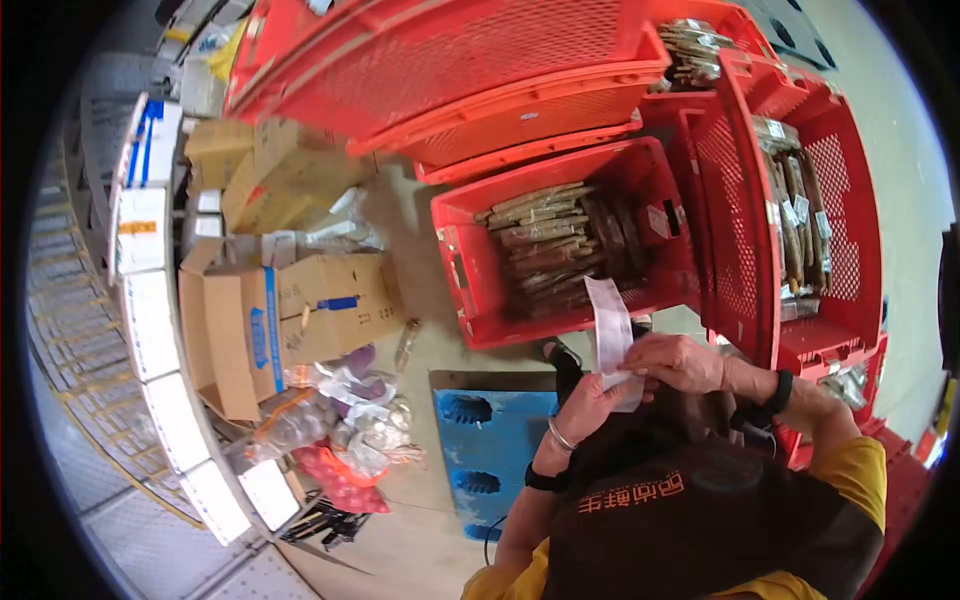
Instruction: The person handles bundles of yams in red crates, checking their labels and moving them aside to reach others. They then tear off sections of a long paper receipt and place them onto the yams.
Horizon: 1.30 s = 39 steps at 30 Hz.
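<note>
A long white strip of printed labels (608, 320) stretches up from between my two hands, over the near rim of a red crate. My left hand (588, 408) pinches the strip near its lower end. At the strip's right edge, my right hand (675, 362) has its fingers closed on it too; the fingertips are partly hidden. Just beyond lies the red crate (450, 235), holding several long brown roots in clear wrapping (545, 235).
Tall red crates (500, 85) stand stacked behind. Another red crate (850, 240) at right holds wrapped roots with white labels. A blue pallet (475, 425) lies on the floor left of me. An open cardboard box (225, 345) and plastic bags (360, 420) are farther left.
</note>
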Motion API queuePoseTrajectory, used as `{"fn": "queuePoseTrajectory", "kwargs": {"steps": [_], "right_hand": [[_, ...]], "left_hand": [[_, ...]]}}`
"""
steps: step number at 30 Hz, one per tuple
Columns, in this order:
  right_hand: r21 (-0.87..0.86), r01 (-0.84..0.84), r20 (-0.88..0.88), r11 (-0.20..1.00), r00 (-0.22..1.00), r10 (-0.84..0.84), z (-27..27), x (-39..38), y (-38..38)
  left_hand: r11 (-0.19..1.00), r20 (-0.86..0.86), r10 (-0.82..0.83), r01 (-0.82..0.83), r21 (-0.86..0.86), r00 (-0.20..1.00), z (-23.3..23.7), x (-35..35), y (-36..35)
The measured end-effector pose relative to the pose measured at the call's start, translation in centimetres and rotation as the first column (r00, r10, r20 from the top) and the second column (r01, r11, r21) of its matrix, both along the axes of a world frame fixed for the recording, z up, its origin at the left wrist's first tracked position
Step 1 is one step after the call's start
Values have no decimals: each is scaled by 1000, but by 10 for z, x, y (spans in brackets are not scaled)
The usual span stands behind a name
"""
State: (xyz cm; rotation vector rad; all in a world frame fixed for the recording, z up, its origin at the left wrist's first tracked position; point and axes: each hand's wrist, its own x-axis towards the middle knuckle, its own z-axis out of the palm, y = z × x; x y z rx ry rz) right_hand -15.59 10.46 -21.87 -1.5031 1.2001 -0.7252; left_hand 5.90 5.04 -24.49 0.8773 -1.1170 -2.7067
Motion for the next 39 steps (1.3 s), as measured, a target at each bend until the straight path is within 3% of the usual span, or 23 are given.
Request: {"fn": "queuePoseTrajectory", "kwargs": {"steps": [1, 3, 6, 7, 9, 10, 13, 15, 16, 19, 20, 24, 26, 27, 28, 30, 31, 33, 34, 35, 37, 38, 39], "right_hand": [[307, 9, 71, 952, 997, -32, -22, 10, 2], [681, -117, 202, 722, 979, -33, -46, 21, -16], [595, -82, 304, 800, 944, -130, -142, 25, -52], [612, 1, 234, 791, 955, -182, -179, 29, -78], [97, 150, -239, 984, 963, -123, -270, 35, -133], [-147, 258, -295, 955, 910, -291, -302, 48, -158], [-321, 46, -477, 946, 855, -204, -440, 58, -213], [-413, -347, -782, 842, 608, -133, -511, 66, -225], [-134, -549, -924, 825, 370, 97, -532, 67, -221], [-301, -402, -831, 865, 555, -31, -539, 54, -196], [-265, -356, -758, 896, 651, 35, -543, 53, -200], [-212, -539, -789, 815, 586, 182, -551, 55, -213], [-44, -359, -603, 932, 754, 262, -561, 72, -195], [-43, -354, -600, 934, 757, 260, -571, 77, -182], [-90, -370, -385, 925, 869, 310, -581, 77, -172], [-176, -655, -759, 735, 566, 322, -539, 78, -161], [-170, -659, -760, 732, 561, 328, -537, 81, -162], [-265, -312, -530, 912, 838, 133, -538, 95, -166], [-305, -156, -414, 940, 910, 17, -527, 102, -174], [-298, -145, -407, 943, 913, 11, -548, 104, -176], [73, 67, -103, 995, 993, -59, -611, 94, -183], [75, 69, -103, 995, 993, -61, -604, 88, -195], [82, -6, -305, 997, 952, 31, -597, 83, -208]], "left_hand": [[994, -58, -37, 42, 100, 998, -8, 12, -2], [986, -70, -50, 60, 156, 996, -26, 38, 2], [955, -119, -95, 124, 269, 988, -52, 72, 11], [949, -106, -145, 169, 266, 984, -59, 82, 15], [932, -61, -180, 190, 308, 982, -76, 101, 22], [941, -3, -164, 157, 299, 986, -85, 107, 26], [954, 195, -118, 56, 295, 974, -105, 120, 29], [961, 284, 12, -90, 263, 959, -121, 125, 37], [958, 297, 12, -96, 269, 955, -126, 123, 36], [923, 425, 44, -200, 328, 904, -132, 121, 39], [897, 400, 110, -265, 355, 910, -134, 118, 42], [891, 299, 187, -290, 349, 936, -141, 101, 39], [891, 309, 182, -290, 350, 933, -142, 90, 32], [896, 314, 176, -284, 342, 933, -141, 87, 29], [898, 312, 175, -281, 338, 934, -142, 86, 28], [841, 329, 233, -359, 404, 915, -142, 86, 33], [838, 325, 236, -361, 409, 916, -144, 86, 35], [853, 335, 268, -384, 353, 903, -151, 91, 37], [853, 344, 264, -384, 353, 901, -151, 92, 35], [859, 331, 286, -394, 327, 899, -151, 93, 33], [864, 314, 301, -397, 309, 900, -150, 93, 32], [852, 355, 301, -417, 316, 885, -149, 93, 33], [840, 396, 302, -438, 320, 867, -148, 93, 33]]}}
